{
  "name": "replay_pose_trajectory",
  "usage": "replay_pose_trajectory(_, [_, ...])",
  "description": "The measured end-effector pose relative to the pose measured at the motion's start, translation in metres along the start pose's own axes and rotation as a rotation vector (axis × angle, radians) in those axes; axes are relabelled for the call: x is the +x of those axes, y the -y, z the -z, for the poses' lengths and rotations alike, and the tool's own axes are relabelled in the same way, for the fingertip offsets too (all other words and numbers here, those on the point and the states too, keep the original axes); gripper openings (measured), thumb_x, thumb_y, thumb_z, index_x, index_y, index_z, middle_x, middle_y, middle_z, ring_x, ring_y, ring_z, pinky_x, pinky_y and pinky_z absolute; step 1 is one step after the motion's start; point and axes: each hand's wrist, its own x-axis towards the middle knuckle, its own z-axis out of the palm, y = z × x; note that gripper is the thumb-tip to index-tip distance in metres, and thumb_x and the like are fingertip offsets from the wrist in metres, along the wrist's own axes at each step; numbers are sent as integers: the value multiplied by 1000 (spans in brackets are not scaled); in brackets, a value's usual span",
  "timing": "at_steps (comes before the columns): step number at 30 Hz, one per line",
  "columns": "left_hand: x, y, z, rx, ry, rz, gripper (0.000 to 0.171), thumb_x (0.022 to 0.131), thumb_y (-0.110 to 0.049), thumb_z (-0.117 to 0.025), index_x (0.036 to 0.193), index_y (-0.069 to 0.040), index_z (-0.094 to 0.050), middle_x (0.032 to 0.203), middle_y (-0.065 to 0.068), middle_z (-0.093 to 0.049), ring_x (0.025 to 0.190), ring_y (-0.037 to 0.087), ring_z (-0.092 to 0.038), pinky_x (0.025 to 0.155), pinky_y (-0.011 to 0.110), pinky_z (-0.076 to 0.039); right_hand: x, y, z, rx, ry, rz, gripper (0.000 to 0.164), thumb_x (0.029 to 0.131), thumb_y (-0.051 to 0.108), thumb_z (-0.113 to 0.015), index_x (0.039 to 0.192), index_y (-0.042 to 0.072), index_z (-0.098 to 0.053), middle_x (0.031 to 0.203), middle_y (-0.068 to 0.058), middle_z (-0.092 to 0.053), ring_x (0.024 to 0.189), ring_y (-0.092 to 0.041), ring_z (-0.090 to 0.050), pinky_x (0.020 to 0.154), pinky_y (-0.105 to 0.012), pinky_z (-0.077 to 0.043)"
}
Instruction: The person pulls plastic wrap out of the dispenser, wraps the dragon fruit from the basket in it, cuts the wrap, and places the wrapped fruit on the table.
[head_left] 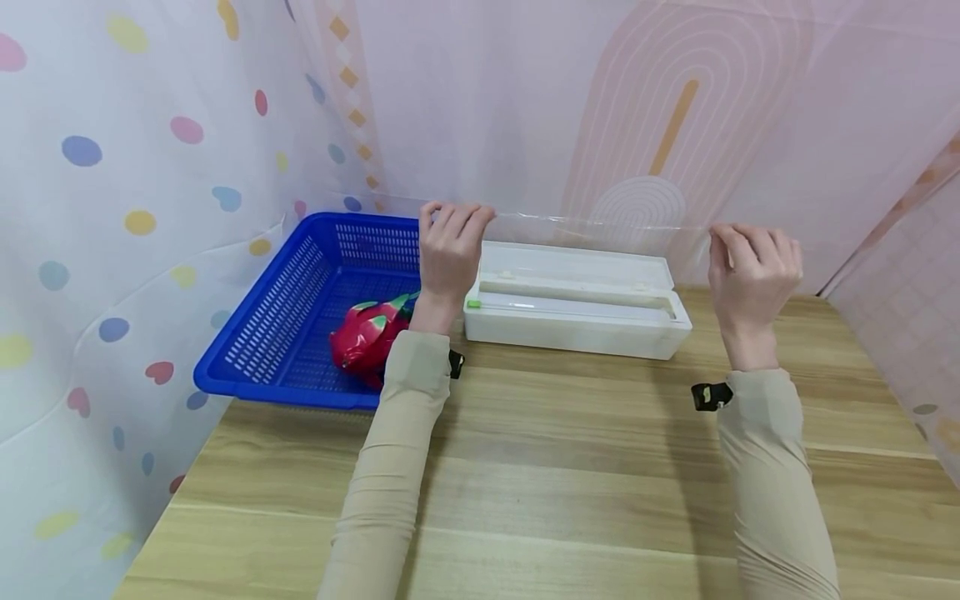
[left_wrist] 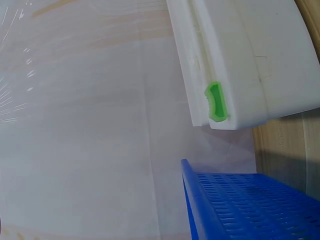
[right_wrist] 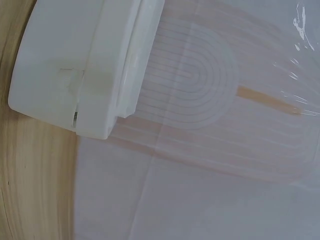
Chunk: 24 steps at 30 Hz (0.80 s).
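Between my two raised hands stretches a sheet of clear cling film (head_left: 600,222), its top edge pulled fairly straight. My left hand (head_left: 452,254) pinches one corner and my right hand (head_left: 756,279) pinches the other. Below and behind it stands a white cling film dispenser box (head_left: 570,337) with its lid (head_left: 577,264) tipped back. A pale roll (head_left: 577,309) lies inside. At the box's left end sits a green slider (left_wrist: 217,102), large in the left wrist view. Glints on the film show in both wrist views; neither of those views shows the fingers.
Left of the box, a blue plastic basket (head_left: 247,321) holds a red dragon fruit (head_left: 366,340) with green-tipped scales, partly hidden by my left forearm. All stand on a wood-grain table (head_left: 570,483). A pink patterned curtain (head_left: 480,100) hangs close behind, a dotted one (head_left: 135,275) at the left.
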Motion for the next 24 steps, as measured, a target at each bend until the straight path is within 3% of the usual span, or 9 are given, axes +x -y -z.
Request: replay_pose_trajectory(24, [15,-2,4,-5,-24,-1,16,93,-11,-59,91,-6,-74,83,7,-74,74,22,-66,83,40,-47,14,3,1,22,-48,-14,22,88,12,-66,72,-3,-73,72,-21,-69,68,-41,-58,65,-50,-39])
